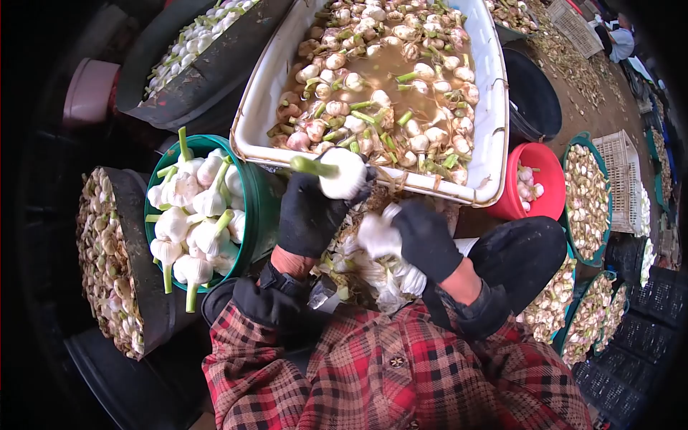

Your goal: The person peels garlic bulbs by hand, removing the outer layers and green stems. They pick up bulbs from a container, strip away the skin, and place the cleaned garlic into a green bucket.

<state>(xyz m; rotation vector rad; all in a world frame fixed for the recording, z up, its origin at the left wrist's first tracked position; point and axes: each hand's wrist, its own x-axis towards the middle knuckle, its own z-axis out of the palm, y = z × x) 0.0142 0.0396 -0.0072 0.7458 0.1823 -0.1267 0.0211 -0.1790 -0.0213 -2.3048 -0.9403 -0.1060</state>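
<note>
A white garlic bulb with a thick green stem is gripped in my left hand, which wears a black glove. The bulb is by the near rim of the white tub, its stem pointing left. My right hand, also in a black glove, is lower and to the right, apart from the bulb. Its fingers are closed and smeared by motion around a blurred white thing, perhaps garlic skin. Below both hands lie loose garlic peelings. Muddy water in the tub holds many unpeeled garlic bulbs.
At left stands a green bucket heaped with cleaned garlic bulbs. A red bucket with a few bulbs sits right of the tub. Several garlic-filled baskets line the right side. Another person is at the far right.
</note>
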